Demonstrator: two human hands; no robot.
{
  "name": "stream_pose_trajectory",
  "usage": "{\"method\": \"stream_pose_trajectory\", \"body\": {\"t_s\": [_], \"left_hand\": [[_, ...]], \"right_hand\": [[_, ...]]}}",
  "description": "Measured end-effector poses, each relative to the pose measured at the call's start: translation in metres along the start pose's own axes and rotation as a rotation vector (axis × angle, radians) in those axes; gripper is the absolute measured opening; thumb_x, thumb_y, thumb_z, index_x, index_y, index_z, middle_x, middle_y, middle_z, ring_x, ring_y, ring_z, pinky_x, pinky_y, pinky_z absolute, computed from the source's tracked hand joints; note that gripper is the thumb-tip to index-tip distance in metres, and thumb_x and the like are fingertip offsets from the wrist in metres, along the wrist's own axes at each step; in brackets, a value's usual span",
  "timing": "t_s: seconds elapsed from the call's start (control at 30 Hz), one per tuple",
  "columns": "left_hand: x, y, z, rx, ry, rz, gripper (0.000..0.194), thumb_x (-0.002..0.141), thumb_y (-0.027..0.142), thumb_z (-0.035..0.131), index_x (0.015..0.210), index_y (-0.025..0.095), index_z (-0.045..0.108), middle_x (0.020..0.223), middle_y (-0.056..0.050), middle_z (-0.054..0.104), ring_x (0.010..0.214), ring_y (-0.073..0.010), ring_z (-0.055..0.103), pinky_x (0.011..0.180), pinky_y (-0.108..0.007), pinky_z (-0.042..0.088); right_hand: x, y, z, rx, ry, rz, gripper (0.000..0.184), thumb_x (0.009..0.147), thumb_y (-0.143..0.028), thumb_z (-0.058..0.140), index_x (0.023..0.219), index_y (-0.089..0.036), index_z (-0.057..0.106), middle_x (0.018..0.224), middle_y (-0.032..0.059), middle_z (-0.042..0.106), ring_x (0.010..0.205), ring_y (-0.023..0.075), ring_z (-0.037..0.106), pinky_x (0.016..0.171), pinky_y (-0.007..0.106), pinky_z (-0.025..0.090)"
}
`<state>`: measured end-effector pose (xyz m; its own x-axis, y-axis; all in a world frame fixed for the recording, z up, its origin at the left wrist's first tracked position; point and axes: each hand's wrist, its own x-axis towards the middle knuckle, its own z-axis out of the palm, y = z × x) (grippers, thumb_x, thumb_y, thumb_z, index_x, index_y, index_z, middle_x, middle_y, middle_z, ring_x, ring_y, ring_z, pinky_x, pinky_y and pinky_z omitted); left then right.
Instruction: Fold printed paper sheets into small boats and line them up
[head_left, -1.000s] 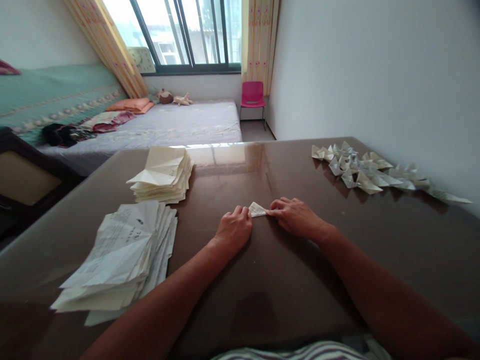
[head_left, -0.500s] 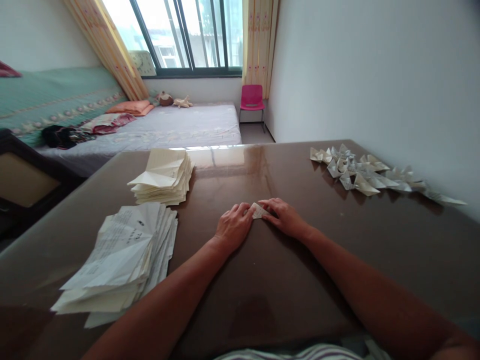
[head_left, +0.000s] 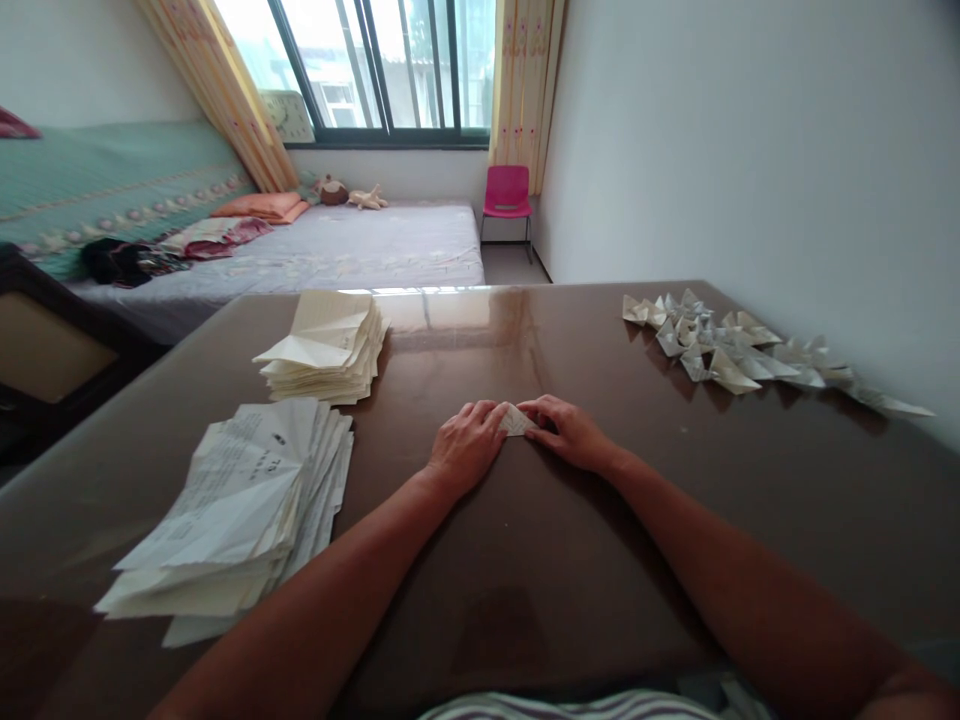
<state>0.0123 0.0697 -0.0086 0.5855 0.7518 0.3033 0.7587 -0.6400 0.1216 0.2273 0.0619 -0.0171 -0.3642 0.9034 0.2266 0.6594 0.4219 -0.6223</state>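
Note:
A small folded piece of printed paper (head_left: 516, 419) lies on the glossy brown table (head_left: 525, 580) in front of me. My left hand (head_left: 466, 446) presses on its left side with the fingers curled over it. From the right, my right hand (head_left: 568, 432) pinches its other edge against the table. Most of the paper is hidden under the two hands; only a small triangle shows between them.
Two stacks of paper sheets lie at the left: a printed stack (head_left: 240, 510) near me and a folded stack (head_left: 326, 348) behind it. Several finished folded paper shapes (head_left: 739, 352) lie at the right by the wall. A bed, a window and a pink chair (head_left: 508, 195) stand beyond.
My right hand has slid left, closer to my left hand, so less of the folded paper shows between them. The view has shifted slightly.

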Motion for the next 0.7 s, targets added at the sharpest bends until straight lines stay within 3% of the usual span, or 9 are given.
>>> {"method": "stream_pose_trajectory", "body": {"t_s": [0.13, 0.27, 0.43, 0.7], "left_hand": [[0.000, -0.001, 0.000, -0.092, 0.032, -0.041, 0.032, 0.093, 0.035, 0.047, 0.124, 0.024, 0.048, 0.117, -0.003, 0.060, 0.105, -0.0192, 0.056, 0.084, -0.030, 0.048], [-0.002, -0.001, -0.003, -0.136, 0.031, -0.035, 0.019, 0.093, 0.029, 0.047, 0.111, 0.023, 0.051, 0.109, -0.002, 0.061, 0.099, -0.0170, 0.058, 0.081, -0.028, 0.048], [-0.004, -0.001, -0.006, -0.136, 0.031, 0.028, 0.017, 0.094, 0.024, 0.041, 0.104, 0.025, 0.054, 0.111, -0.001, 0.060, 0.102, -0.0157, 0.057, 0.082, -0.026, 0.047], [-0.007, -0.003, -0.007, -0.166, 0.024, 0.073, 0.017, 0.092, 0.024, 0.042, 0.097, 0.025, 0.059, 0.115, 0.000, 0.060, 0.103, -0.0160, 0.056, 0.084, -0.028, 0.048]], "right_hand": [[-0.001, -0.004, 0.000, 0.076, 0.018, 0.006, 0.030, 0.079, -0.021, 0.064, 0.109, -0.020, 0.063, 0.088, 0.0023, 0.061, 0.078, 0.0147, 0.056, 0.074, 0.027, 0.045], [-0.002, -0.008, -0.001, 0.018, -0.002, 0.022, 0.029, 0.077, -0.033, 0.068, 0.101, -0.019, 0.065, 0.087, 0.0028, 0.063, 0.077, 0.0158, 0.055, 0.071, 0.028, 0.044], [-0.004, -0.013, -0.006, 0.037, -0.014, 0.046, 0.037, 0.080, -0.048, 0.064, 0.101, -0.019, 0.066, 0.087, 0.0034, 0.065, 0.075, 0.0160, 0.056, 0.070, 0.028, 0.044], [-0.004, -0.007, -0.006, 0.126, -0.005, 0.023, 0.032, 0.091, -0.043, 0.050, 0.103, -0.019, 0.068, 0.092, 0.0051, 0.069, 0.080, 0.0170, 0.060, 0.076, 0.029, 0.047]]}}
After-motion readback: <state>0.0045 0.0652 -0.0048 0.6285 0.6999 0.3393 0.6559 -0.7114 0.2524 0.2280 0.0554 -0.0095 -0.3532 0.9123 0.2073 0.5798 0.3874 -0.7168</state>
